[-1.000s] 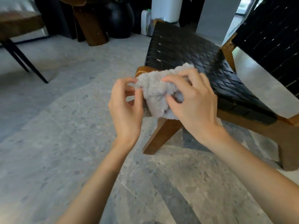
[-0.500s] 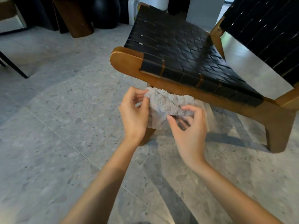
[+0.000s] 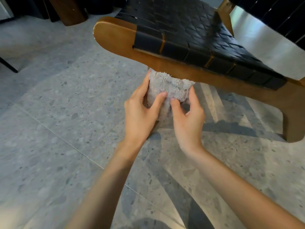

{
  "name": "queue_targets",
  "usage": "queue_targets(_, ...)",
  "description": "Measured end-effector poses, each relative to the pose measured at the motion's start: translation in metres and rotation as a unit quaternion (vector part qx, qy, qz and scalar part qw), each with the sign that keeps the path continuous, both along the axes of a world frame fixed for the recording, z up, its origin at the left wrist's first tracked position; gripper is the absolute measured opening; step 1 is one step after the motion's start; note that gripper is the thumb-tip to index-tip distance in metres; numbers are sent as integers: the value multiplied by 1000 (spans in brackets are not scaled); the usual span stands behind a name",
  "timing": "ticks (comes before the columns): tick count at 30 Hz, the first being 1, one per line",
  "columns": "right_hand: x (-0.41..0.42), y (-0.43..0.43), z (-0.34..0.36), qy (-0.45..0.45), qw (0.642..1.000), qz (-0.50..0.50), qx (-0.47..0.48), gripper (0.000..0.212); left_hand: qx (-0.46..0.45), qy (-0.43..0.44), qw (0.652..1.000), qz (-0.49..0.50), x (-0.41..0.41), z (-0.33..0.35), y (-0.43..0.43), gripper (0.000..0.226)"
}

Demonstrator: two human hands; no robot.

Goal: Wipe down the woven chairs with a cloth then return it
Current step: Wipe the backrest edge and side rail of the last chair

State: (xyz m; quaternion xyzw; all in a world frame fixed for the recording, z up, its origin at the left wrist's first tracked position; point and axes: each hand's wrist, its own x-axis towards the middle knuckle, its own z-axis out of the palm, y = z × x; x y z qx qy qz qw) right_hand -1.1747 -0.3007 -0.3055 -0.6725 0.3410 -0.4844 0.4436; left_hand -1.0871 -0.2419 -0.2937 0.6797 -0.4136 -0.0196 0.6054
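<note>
Evidently early: in the head view the left hand (image 3: pixel 140 113) and right hand (image 3: pixel 188 119) both grip the bunched grey cloth (image 3: pixel 168 86) just below the woven chair (image 3: pixel 189 35) seat's wooden front rail — no wiping visible yet, and the cloth's return remains.

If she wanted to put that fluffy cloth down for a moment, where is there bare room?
The woven seat is bare. So is the floor left of the chair's wooden frame. Under the frame it is crowded: both hands bunch the cloth.
</note>
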Motion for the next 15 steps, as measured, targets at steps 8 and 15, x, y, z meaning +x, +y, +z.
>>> queue_targets(8,2,-10,-34,39,997,57,-23,35,5,-42,998,36,4,-35,-1,55)
queue_targets(15,12,-9,-99,151,975,146,67,26,95,35,993,58,16,-114,18,51)
